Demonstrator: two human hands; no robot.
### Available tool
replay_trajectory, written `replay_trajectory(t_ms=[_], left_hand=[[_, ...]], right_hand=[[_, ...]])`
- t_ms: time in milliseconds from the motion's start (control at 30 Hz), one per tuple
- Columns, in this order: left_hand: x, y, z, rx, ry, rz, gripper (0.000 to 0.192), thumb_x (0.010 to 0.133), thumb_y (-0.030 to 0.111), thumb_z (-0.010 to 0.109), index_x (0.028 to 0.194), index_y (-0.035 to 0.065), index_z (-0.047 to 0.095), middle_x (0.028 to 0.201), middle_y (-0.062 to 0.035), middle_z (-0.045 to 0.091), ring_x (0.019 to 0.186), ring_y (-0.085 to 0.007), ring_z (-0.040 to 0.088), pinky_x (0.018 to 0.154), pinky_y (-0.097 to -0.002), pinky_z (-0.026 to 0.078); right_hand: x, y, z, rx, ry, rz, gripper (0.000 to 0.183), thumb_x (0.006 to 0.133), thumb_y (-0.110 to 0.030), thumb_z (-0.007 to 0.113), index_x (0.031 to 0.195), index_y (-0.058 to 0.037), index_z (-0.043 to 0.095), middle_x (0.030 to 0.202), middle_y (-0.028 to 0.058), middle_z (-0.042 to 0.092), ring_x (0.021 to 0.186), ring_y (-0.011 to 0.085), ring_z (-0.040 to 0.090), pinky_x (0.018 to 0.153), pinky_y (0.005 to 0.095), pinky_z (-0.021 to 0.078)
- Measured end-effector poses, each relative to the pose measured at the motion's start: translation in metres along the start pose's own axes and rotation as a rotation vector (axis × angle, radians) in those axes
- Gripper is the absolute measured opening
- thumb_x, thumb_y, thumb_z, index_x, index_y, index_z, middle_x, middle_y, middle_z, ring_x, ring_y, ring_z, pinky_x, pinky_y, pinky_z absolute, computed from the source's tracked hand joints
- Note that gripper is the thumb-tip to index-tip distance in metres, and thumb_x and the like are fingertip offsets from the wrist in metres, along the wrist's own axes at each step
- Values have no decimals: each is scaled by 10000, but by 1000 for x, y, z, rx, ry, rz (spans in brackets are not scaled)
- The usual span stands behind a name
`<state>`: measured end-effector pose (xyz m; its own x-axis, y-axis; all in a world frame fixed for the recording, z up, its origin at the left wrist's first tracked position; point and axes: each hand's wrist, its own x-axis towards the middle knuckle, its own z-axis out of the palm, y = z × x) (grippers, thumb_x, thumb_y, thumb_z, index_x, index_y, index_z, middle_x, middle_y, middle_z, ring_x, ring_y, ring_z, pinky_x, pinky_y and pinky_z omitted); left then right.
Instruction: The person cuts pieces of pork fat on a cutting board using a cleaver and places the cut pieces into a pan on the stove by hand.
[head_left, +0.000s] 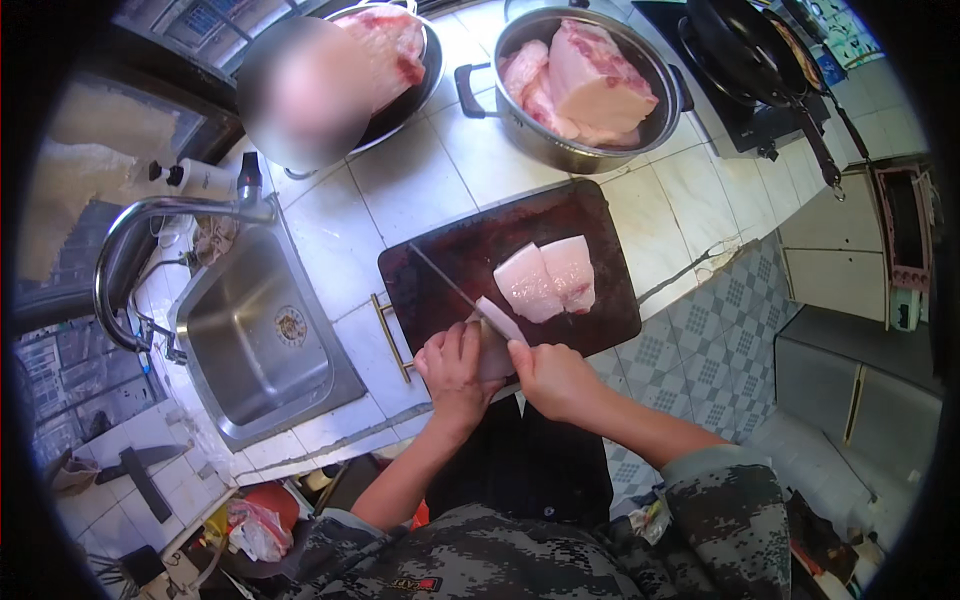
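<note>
A dark cutting board (442, 296) lies at a slant on the tiled counter. My right hand (559, 379) is closed around the handle of a knife (444, 276), whose thin blade points up and to the left across the board. My left hand (457, 375) presses down a piece of raw pork (496, 356) at the board's near edge. The blade is at this piece, with a pale slice (501, 318) on its right side. Farther right on the board, two cut pieces of pork (544, 279) lie side by side, touching.
A steel pot (517, 135) with large pork chunks stands beyond the board. Left of it is another vessel (435, 75) with meat, partly blurred. The sink (255, 337) and its curved faucet (112, 262) are on the left. Black pans (739, 52) sit on the stove at the upper right.
</note>
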<state>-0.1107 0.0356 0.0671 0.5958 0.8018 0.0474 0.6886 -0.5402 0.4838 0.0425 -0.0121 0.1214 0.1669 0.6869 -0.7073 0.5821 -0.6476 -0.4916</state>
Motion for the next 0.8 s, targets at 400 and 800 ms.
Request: replay_trajectory(t_ms=[400,800], left_hand=[[2,0,0,8,-4,-12,917,400,161,845,1236,104,472,1189,-88,485,1060,-295,455,895,-444,305],[1,0,-4,-4,-48,-34,925,397,163,852,1235,106,463,1192,-77,486,1072,-294,452,899,-452,298]], right_hand=[[6,4,10,20,86,-55,573,971,-340,309,694,54,620,702,309,581,738,489,577,694,533,465],[8,16,22,-3,123,-70,609,958,-415,311,748,39,657,791,312,614,812,480,602,781,523,475]])
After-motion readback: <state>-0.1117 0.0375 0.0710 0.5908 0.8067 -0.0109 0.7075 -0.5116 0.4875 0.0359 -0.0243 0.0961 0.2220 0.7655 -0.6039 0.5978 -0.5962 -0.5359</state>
